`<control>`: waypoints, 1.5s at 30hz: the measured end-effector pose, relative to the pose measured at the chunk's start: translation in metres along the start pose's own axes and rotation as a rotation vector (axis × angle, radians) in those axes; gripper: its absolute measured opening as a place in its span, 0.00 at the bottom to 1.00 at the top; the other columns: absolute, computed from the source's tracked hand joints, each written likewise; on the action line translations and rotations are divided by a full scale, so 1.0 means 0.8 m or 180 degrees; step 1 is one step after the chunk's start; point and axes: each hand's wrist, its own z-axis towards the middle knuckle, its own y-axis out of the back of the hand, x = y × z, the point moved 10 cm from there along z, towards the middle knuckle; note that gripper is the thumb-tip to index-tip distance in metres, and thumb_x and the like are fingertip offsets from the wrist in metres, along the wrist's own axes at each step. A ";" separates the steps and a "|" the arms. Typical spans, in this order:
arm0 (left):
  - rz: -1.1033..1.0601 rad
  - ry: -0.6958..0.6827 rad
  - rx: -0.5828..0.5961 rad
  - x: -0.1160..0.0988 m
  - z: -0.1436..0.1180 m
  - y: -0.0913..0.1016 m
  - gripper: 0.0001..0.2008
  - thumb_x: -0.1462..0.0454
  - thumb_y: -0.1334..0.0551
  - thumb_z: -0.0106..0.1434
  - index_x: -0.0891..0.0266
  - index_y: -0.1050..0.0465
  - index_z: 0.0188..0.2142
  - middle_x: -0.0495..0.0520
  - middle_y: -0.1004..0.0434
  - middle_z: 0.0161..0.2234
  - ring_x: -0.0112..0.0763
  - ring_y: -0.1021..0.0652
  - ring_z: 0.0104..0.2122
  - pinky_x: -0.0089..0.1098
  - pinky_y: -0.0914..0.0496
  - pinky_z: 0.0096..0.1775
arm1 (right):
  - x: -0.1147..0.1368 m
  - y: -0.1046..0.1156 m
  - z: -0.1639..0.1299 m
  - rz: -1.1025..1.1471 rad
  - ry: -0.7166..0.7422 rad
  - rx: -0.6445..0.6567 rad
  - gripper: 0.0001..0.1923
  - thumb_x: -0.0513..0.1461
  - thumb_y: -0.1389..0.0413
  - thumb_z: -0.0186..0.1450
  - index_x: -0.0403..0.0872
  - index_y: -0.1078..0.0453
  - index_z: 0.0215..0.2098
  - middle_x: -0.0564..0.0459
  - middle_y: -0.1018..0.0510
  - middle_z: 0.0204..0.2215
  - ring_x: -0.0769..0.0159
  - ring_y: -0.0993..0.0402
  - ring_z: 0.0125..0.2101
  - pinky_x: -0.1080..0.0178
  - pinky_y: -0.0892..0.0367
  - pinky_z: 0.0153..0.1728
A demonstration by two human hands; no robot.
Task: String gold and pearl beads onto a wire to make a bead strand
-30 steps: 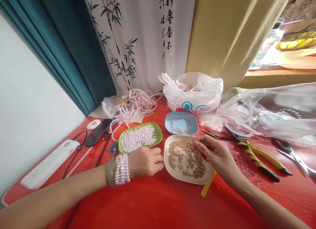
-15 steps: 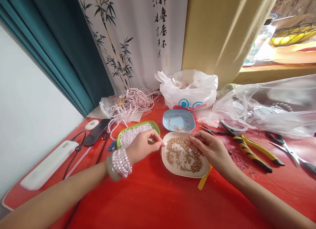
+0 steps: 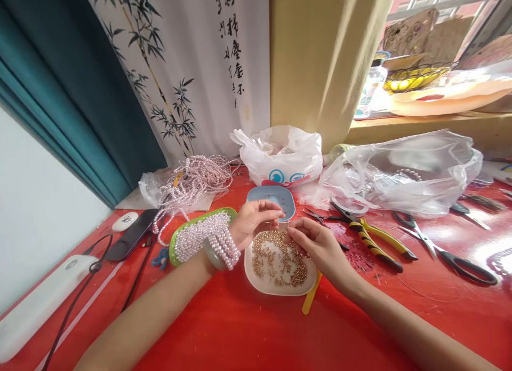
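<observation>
My left hand is closed in a pinch above the near edge of the blue dish. What its fingertips hold is too small to make out. Pearl bead bracelets and a pale bangle circle that wrist. Opposite, my right hand pinches over the right rim of the white dish, close to the left fingertips. Anything in its pinch is likewise too tiny to name. Small gold beads lie spread in the white dish. Pearly beads fill the green dish beside my left wrist.
Pink bead strands are heaped at the back left. Plastic bags stand behind the dishes. Yellow-black pliers and scissors lie at right. A yellow stick pokes from under the white dish. A power strip sits left.
My left hand has moved right and up from the white dish's left rim toward my right fingertips. The view has turned rightward, so the table things appear further left.
</observation>
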 end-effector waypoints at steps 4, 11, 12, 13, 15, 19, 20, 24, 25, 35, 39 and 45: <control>0.0258 0.0041 0.0008 0.005 0.001 0.006 0.09 0.69 0.34 0.45 0.69 0.30 0.28 0.50 0.27 0.25 0.16 0.31 0.19 0.23 0.35 0.26 | 0.001 0.000 -0.002 0.0081 -0.0029 -0.0019 0.09 0.42 0.50 0.58 0.45 0.38 0.25 0.57 0.31 0.19 0.75 0.43 0.17 0.69 0.47 0.18; 0.0587 -0.0072 0.0005 0.003 -0.002 0.005 0.08 0.68 0.35 0.46 0.68 0.28 0.28 0.52 0.25 0.27 0.17 0.31 0.20 0.24 0.35 0.27 | -0.002 0.002 -0.003 0.0182 -0.0182 -0.0049 0.08 0.40 0.49 0.57 0.45 0.38 0.23 0.58 0.31 0.18 0.75 0.43 0.17 0.70 0.47 0.19; 0.0620 -0.0074 -0.0015 0.003 -0.002 0.006 0.08 0.68 0.35 0.46 0.68 0.28 0.28 0.52 0.25 0.26 0.18 0.30 0.21 0.24 0.35 0.27 | -0.002 0.002 -0.004 0.0202 -0.0200 -0.0055 0.08 0.40 0.49 0.57 0.45 0.38 0.23 0.59 0.32 0.17 0.75 0.43 0.17 0.70 0.47 0.19; 0.0643 -0.0070 -0.0035 0.004 -0.003 0.006 0.08 0.69 0.35 0.46 0.68 0.28 0.28 0.52 0.25 0.26 0.19 0.30 0.22 0.24 0.35 0.27 | -0.002 0.002 -0.003 0.0219 -0.0222 -0.0058 0.08 0.40 0.49 0.57 0.45 0.38 0.22 0.59 0.33 0.17 0.76 0.43 0.17 0.70 0.47 0.18; 0.0664 -0.0053 -0.0045 0.005 -0.003 0.006 0.08 0.69 0.36 0.46 0.68 0.27 0.29 0.53 0.24 0.27 0.19 0.29 0.23 0.24 0.35 0.26 | -0.003 0.002 -0.003 0.0244 -0.0264 -0.0059 0.08 0.39 0.49 0.57 0.45 0.39 0.22 0.60 0.33 0.16 0.76 0.44 0.16 0.70 0.47 0.18; 0.0684 -0.0025 -0.0009 0.007 -0.002 0.007 0.08 0.70 0.37 0.46 0.68 0.27 0.30 0.53 0.24 0.28 0.16 0.32 0.19 0.23 0.35 0.24 | -0.003 0.002 -0.002 0.0249 -0.0315 -0.0058 0.07 0.38 0.50 0.55 0.45 0.39 0.21 0.60 0.33 0.15 0.76 0.45 0.16 0.70 0.49 0.17; 0.0691 -0.0017 -0.0007 0.008 -0.002 0.007 0.08 0.70 0.37 0.46 0.68 0.27 0.29 0.53 0.24 0.28 0.16 0.32 0.18 0.23 0.35 0.23 | -0.004 0.002 -0.001 0.0244 -0.0328 -0.0053 0.06 0.38 0.50 0.55 0.45 0.39 0.21 0.60 0.33 0.15 0.76 0.45 0.16 0.70 0.49 0.17; 0.0745 -0.0035 -0.0065 0.008 -0.003 0.007 0.09 0.68 0.35 0.45 0.67 0.26 0.29 0.53 0.24 0.27 0.16 0.33 0.18 0.23 0.36 0.22 | -0.004 0.000 -0.001 0.0202 -0.0349 -0.0017 0.06 0.37 0.50 0.54 0.45 0.40 0.20 0.59 0.32 0.16 0.76 0.45 0.15 0.70 0.50 0.17; 0.0763 -0.0046 -0.0082 0.007 -0.003 0.007 0.09 0.67 0.35 0.45 0.67 0.26 0.29 0.53 0.24 0.27 0.17 0.33 0.18 0.23 0.36 0.22 | -0.005 0.000 -0.001 0.0196 -0.0357 -0.0005 0.06 0.37 0.50 0.54 0.45 0.40 0.20 0.59 0.32 0.16 0.76 0.45 0.15 0.70 0.50 0.17; 0.1000 -0.0221 -0.0203 0.001 -0.005 0.010 0.09 0.65 0.35 0.45 0.67 0.26 0.28 0.54 0.23 0.26 0.21 0.30 0.21 0.24 0.36 0.23 | -0.008 -0.002 -0.001 0.0193 -0.0388 0.0081 0.06 0.38 0.50 0.55 0.45 0.40 0.21 0.58 0.31 0.17 0.76 0.45 0.16 0.70 0.50 0.17; 0.1213 -0.0327 -0.0230 -0.005 -0.006 0.008 0.08 0.65 0.35 0.45 0.67 0.26 0.28 0.53 0.24 0.26 0.22 0.30 0.22 0.24 0.36 0.23 | -0.008 -0.004 0.000 0.0226 -0.0360 0.0100 0.06 0.37 0.51 0.55 0.45 0.41 0.21 0.59 0.32 0.16 0.76 0.45 0.15 0.70 0.50 0.17; 0.1490 -0.0427 -0.0236 -0.007 -0.009 0.005 0.08 0.65 0.36 0.46 0.67 0.26 0.29 0.54 0.25 0.26 0.22 0.30 0.21 0.25 0.35 0.23 | -0.008 -0.004 -0.001 0.0207 -0.0356 0.0141 0.05 0.37 0.51 0.54 0.46 0.41 0.20 0.60 0.32 0.15 0.76 0.45 0.15 0.70 0.51 0.17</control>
